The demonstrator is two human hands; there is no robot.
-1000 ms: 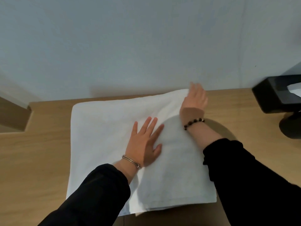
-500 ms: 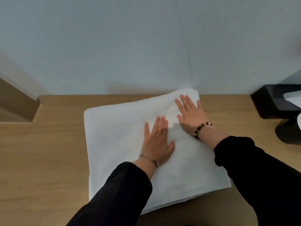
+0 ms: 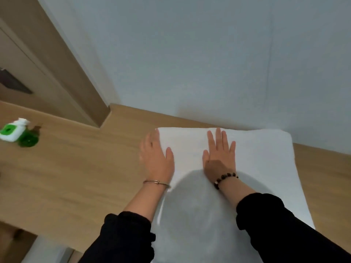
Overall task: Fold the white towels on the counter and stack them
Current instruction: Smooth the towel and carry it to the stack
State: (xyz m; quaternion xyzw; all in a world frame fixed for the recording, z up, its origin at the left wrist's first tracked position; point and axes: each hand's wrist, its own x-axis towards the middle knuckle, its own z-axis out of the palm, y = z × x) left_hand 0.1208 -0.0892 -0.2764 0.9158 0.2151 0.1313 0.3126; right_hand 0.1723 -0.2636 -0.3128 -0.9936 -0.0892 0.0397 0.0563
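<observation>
Both hands lie flat with straight fingers, gripping nothing: right hand on the soft white folded towel, left hand at its left edge over the wood-grain surface.

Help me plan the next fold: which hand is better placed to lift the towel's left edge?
Likely the left hand: it lies over that edge of the towel; the right hand rests flat mid-towel.

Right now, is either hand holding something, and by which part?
Nothing is held. The right hand lies flat on the towel; the left hand rests open on its left edge.
</observation>
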